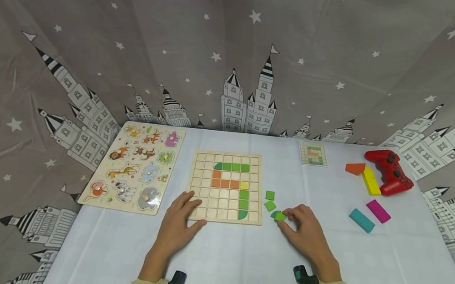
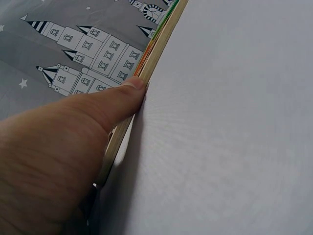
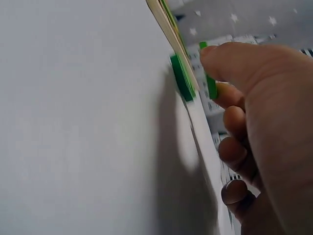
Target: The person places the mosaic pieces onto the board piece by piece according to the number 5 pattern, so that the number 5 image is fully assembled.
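Observation:
A square wooden grid board (image 1: 201,199) bears orange, yellow, light green and dark green tiles in several of its cells. My left hand (image 1: 176,224) rests at the board's near left corner, fingers on its surface; in the left wrist view the thumb (image 2: 117,100) touches its edge. Right of the board, my right hand (image 1: 309,234) pinches a light green square tile (image 1: 280,216) between thumb and fingertips, raised off the table in the right wrist view. Behind it lies a dark green rounded tile (image 1: 273,214). Two more green square tiles (image 1: 270,195) lie just beyond.
An animal peg puzzle (image 1: 134,167) lies on the left. A small pattern card (image 1: 313,154) sits at the back right. Farther right are a red game controller (image 1: 389,171) and orange, yellow, teal (image 1: 361,220) and magenta (image 1: 378,211) blocks. A castle-print curtain hangs behind the table.

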{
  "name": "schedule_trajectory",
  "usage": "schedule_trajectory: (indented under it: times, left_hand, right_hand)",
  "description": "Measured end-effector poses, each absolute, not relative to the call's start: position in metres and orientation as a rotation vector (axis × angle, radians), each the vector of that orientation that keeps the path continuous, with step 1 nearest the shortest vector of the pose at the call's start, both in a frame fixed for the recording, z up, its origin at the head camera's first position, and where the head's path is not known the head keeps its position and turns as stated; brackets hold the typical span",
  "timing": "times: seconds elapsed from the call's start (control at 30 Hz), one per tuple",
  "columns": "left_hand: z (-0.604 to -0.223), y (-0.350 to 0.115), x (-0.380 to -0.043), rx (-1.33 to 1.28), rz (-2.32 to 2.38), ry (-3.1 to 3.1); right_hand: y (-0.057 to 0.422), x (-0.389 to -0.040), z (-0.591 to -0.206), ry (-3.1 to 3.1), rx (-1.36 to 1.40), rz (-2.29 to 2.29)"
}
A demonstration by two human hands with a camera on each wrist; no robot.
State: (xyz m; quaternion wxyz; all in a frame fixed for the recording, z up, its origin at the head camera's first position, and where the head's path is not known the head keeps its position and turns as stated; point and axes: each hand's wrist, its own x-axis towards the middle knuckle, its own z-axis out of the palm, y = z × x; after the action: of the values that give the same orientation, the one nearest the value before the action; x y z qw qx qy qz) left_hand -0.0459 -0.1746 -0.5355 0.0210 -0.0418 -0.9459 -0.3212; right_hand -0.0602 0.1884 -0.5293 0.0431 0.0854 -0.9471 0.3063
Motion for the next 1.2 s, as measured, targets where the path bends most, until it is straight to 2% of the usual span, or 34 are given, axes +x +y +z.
schedule_trajectory:
  times: [0.27, 0.57, 0.8, 1.2]
  left_hand:
    - [-0.535, -0.176, -0.047, -0.123, -0.998, -2.944]
    - [-0.538, -0.175, -0.046, -0.126, -1.004, -2.941]
    - [-0.54, -0.176, -0.046, -0.133, -0.969, -2.93]
    - [-0.539, -0.175, -0.046, -0.135, -0.967, -2.923]
  right_hand:
    - [0.149, -0.07, -0.524, -2.866, 0.494, 0.995]
    - [0.103, -0.079, -0.526, -2.87, 0.713, 0.857]
    - [0.086, -0.08, -0.523, -2.891, 0.741, 0.791]
    - [0.083, -0.081, -0.526, -2.905, 0.726, 0.754]
